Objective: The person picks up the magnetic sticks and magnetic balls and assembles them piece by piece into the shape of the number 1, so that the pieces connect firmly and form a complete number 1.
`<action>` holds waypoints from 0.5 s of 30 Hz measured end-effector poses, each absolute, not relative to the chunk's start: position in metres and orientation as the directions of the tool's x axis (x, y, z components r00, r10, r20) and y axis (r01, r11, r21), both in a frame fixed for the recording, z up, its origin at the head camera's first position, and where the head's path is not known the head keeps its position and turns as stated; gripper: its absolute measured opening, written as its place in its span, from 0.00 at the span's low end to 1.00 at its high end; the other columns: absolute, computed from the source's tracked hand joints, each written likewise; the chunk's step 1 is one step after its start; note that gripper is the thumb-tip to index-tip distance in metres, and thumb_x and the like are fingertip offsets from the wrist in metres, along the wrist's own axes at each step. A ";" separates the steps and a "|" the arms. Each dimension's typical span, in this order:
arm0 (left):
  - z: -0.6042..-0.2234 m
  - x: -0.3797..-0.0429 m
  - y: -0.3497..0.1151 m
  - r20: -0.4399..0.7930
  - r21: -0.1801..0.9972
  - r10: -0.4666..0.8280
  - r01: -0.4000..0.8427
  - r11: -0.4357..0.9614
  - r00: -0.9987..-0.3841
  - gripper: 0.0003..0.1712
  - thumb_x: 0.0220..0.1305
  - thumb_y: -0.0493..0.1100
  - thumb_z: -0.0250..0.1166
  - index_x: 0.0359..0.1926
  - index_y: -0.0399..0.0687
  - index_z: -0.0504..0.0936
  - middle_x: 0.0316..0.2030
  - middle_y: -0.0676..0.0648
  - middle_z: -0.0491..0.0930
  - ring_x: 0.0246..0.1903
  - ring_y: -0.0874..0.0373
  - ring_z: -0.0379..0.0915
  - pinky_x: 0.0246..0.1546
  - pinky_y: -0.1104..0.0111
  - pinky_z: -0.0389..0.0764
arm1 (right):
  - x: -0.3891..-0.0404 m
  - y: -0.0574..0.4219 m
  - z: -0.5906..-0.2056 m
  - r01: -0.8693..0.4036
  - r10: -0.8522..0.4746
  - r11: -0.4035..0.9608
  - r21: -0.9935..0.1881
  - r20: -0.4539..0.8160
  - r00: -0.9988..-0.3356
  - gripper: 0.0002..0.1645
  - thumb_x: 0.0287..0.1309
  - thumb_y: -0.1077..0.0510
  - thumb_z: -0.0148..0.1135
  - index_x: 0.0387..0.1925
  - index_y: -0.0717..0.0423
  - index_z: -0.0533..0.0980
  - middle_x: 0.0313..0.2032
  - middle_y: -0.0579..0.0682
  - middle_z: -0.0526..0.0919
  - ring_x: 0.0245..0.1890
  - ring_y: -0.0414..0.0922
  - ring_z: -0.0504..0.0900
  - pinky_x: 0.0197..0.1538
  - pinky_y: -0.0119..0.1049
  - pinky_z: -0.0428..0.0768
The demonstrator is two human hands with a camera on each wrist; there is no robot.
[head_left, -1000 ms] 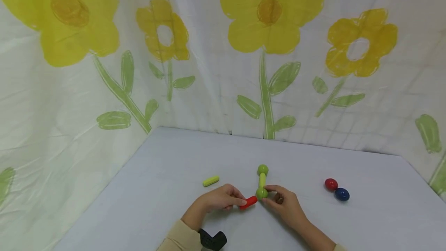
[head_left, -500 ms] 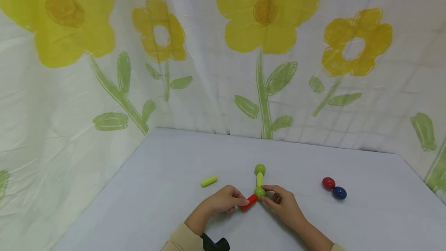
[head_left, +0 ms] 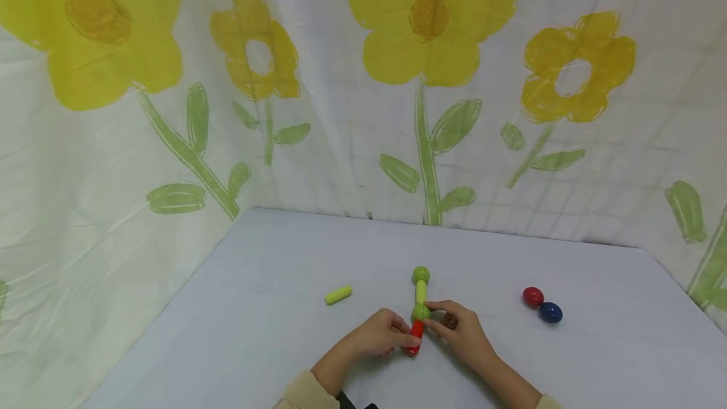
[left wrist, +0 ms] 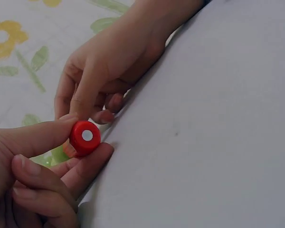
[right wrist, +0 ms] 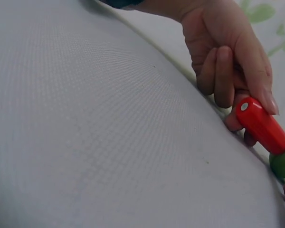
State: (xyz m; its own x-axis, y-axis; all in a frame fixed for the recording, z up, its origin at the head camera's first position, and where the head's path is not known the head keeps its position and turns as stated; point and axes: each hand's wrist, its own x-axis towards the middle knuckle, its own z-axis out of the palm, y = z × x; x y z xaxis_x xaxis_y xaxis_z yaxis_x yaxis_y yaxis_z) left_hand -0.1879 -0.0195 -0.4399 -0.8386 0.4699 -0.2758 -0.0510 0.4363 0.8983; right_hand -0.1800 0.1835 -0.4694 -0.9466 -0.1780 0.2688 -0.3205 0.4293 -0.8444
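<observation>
Near the table's middle, my left hand [head_left: 379,335] pinches a red rod [head_left: 417,329] between thumb and fingers. Its far end meets a green ball [head_left: 419,314], which the thumb and fingertips of my right hand [head_left: 464,335] grip from the right. Beyond that ball a yellow-green rod [head_left: 421,292] leads to another green ball [head_left: 421,274], all roughly in one line. A pale round disc shows on the near end of the red rod [left wrist: 87,136] in the left wrist view. In the right wrist view the green ball [right wrist: 281,165] sits against the rod's other end.
A loose yellow-green rod [head_left: 338,295] lies left of the joined pieces. Off to the right, a red ball [head_left: 533,296] and a dark blue ball [head_left: 551,312] lie side by side. A flower-painted curtain [head_left: 335,163] hangs behind the white table [head_left: 272,270].
The red rod has swung from slanting off to the left to nearly in line with the yellow-green rod, its end now against the near ball. My left hand turned with it; my right keeps its grip.
</observation>
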 end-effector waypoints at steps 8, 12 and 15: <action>-0.443 -0.188 -0.017 -0.263 0.901 0.465 -0.042 0.432 -0.846 0.09 0.61 0.42 0.70 0.30 0.41 0.84 0.14 0.54 0.71 0.12 0.64 0.58 0.14 0.75 0.59 | -0.181 0.186 -0.468 -0.251 -0.167 0.393 -0.885 0.200 -0.966 0.16 0.60 0.61 0.66 0.49 0.63 0.81 0.30 0.48 0.79 0.20 0.36 0.72 0.23 0.29 0.72; -0.443 -0.189 -0.020 -0.267 0.895 0.449 -0.046 0.444 -0.853 0.11 0.61 0.45 0.69 0.29 0.41 0.85 0.12 0.54 0.69 0.12 0.65 0.60 0.14 0.75 0.61 | -0.182 0.187 -0.469 -0.254 -0.178 0.382 -0.888 0.200 -0.964 0.16 0.61 0.60 0.65 0.49 0.63 0.81 0.31 0.49 0.79 0.20 0.36 0.71 0.23 0.30 0.72; -0.444 -0.191 -0.022 -0.257 0.901 0.429 -0.054 0.430 -0.866 0.11 0.60 0.45 0.70 0.28 0.41 0.87 0.11 0.54 0.70 0.11 0.65 0.62 0.14 0.76 0.62 | -0.181 0.187 -0.469 -0.258 -0.185 0.386 -0.886 0.200 -0.962 0.15 0.61 0.60 0.65 0.48 0.63 0.81 0.35 0.50 0.81 0.20 0.36 0.72 0.23 0.30 0.72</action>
State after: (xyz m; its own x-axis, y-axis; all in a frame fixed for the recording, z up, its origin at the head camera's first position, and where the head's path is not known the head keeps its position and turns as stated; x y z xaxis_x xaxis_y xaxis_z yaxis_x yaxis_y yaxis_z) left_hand -0.1908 -0.0217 -0.4436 -0.8662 0.4286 -0.2567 -0.0540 0.4304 0.9010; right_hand -0.1814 0.1865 -0.4691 -0.9623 -0.1847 0.1998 -0.2580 0.3858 -0.8858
